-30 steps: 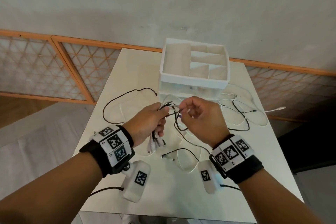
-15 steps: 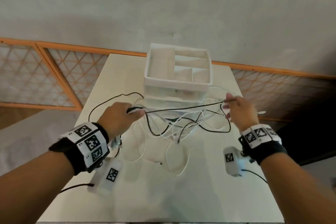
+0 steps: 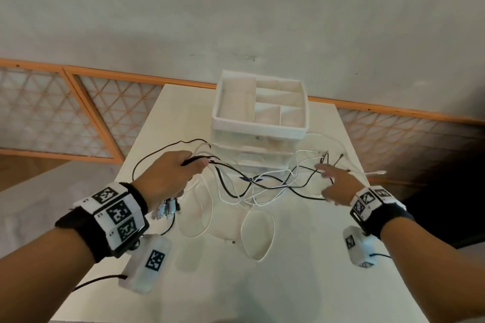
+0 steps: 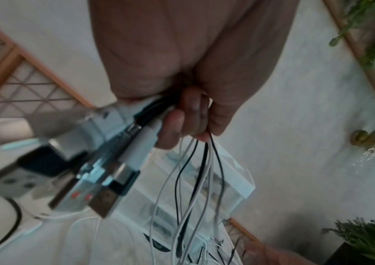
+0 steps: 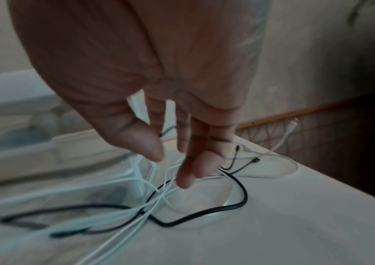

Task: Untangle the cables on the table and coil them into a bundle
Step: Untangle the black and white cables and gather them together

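Front of the organizer [image 3: 259, 123]: tangle of black and white cables [image 3: 258, 187], partly lifted, partly lying in loops on the table; far ends trail to the organizer's right.
Left hand [image 3: 168, 178]: left-front of the organizer; fingers curled round the gathered cable ends, USB plugs [image 4: 105, 188] sticking out under the fist.
Right hand [image 3: 338, 187]: right-front of the organizer; fingers [image 5: 186, 172] straight and loosely spread over the white strands, holding nothing; I cannot tell whether the tips touch.
Step, my read: sorting out the tangle. One end of the bunch is collected, the loose run is not yet straightened.
Next move, my read: the right hand must close on a single strand and draw it away from the left fist. Black and white cross in front of the organizer, so a blind pull would tighten the knot.
Watch: white plug [image 3: 378, 172] overhangs the table edge right of the organizer; it could drag off.
Surface: white matte table [image 3: 301, 283]; the organizer stands at its far side, divided tray on top, clear drawers below.
Room: pale wall [image 3: 236, 8] behind the organizer; orange-framed lattice panels [image 3: 78, 118] low along it; green plants [image 4: 363, 238] in the left wrist view.
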{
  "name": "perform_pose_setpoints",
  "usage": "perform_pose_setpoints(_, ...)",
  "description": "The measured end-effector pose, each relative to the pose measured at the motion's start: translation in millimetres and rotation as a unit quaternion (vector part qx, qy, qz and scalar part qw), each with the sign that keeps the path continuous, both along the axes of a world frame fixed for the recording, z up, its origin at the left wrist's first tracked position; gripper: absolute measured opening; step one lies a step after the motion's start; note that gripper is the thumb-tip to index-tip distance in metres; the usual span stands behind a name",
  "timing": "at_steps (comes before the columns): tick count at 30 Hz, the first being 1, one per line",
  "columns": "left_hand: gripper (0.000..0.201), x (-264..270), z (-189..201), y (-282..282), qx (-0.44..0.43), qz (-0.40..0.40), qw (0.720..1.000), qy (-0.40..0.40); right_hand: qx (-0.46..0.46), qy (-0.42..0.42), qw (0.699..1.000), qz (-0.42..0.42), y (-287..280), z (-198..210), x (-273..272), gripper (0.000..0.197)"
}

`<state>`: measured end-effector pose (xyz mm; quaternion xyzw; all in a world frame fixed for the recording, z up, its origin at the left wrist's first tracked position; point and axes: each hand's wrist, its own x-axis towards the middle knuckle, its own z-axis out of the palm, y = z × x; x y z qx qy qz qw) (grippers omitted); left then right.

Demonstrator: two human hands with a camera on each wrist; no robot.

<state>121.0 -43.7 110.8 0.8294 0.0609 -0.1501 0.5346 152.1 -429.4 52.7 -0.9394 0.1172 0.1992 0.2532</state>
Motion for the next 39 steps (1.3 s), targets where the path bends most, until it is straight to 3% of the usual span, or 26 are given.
perform_pose_setpoints(1, 0.044, -0.2, 0.6, 0.5, -0.013, 0.013, 1.000, 0.000, -0.032, -0.004, 0.999, 0.016, 7.4, 1.5, -5.5, 0.069)
perform_pose_setpoints(3, 0.048, -1.6, 1.4, -2.0, -0.039, 0.023, 0.999, 0.007, -0.013, -0.084, 0.995, 0.048, 36.1, 15.8, -16.3, 0.066)
perform_pose_setpoints(6, 0.044, -4.8, 6.1, -18.4, -0.002, -0.037, 0.999, -0.009, 0.155, -0.158, 0.965, 0.143, 110.0, 49.6, -37.2, 0.086)
perform_pose_setpoints(8, 0.043, -8.3, 10.8, -32.8, 0.040, -0.112, 0.991, -0.064, 0.194, -0.164, 0.946, 0.203, 154.9, 53.4, -48.5, 0.076)
perform_pose_setpoints(11, 0.046, -16.4, 15.3, -36.0, 0.081, -0.213, 0.963, -0.143, 0.130, -0.206, 0.946, 0.212, 170.6, 36.6, -45.8, 0.016)
perform_pose_setpoints(14, 0.060, -17.9, 5.3, -8.3, 0.101, -0.262, 0.950, -0.137, 0.049, -0.007, 0.981, 0.187, 130.8, 23.5, -38.2, 0.014)
perform_pose_setpoints(15, 0.058, -17.7, -1.4, 0.9, 0.128, -0.281, 0.943, -0.126, 0.012, 0.016, 0.986, 0.166, 116.3, 20.8, -37.9, 0.008)
perform_pose_setpoints(16, 0.053, -17.8, -9.5, 7.6, 0.172, -0.304, 0.931, -0.110, -0.042, -0.009, 0.989, 0.139, 104.0, 16.1, -37.8, 0.007)
perform_pose_setpoints(18, 0.040, -20.7, -29.7, 11.0, 0.257, -0.330, 0.905, -0.072, -0.141, -0.141, 0.977, 0.073, 91.4, 2.4, -39.6, 0.020)
perform_pose_setpoints(21, 0.032, -24.8, -66.3, 4.4, 0.331, -0.299, 0.895, -0.029, -0.100, -0.222, 0.967, 0.077, 99.2, -19.8, -50.1, 0.051)
perform_pose_setpoints(24, 0.023, -24.3, -92.0, 5.0, 0.353, -0.220, 0.909, 0.016, -0.054, -0.145, 0.978, 0.139, 114.1, -43.3, -70.6, 0.097)
perform_pose_setpoints(26, 0.022, -23.1, -95.6, 8.8, 0.353, -0.180, 0.917, 0.041, -0.041, -0.158, 0.979, 0.121, 121.0, -61.6, -83.4, 0.103)
perform_pose_setpoints(28, 0.024, -20.8, -92.8, 11.8, 0.336, -0.141, 0.929, 0.059, -0.020, -0.176, 0.980, 0.086, 128.8, -74.9, -93.4, 0.094)
perform_pose_setpoints(32, 0.023, -16.5, -80.4, 13.5, 0.287, -0.062, 0.953, 0.076, -0.028, -0.127, 0.983, 0.129, 143.1, -88.2, -102.5, 0.042)
perform_pose_setpoints(35, 0.030, -13.7, -66.5, 9.8, 0.205, -0.029, 0.975, 0.082, -0.087, -0.001, 0.978, 0.191, 154.1, -92.5, -105.0, 0.033)
perform_pose_setpoints(39, 0.033, -10.7, -40.9, 3.9, 0.066, -0.017, 0.992, 0.104, -0.144, 0.032, 0.967, 0.205, 162.1, -92.6, -104.3, 0.023)
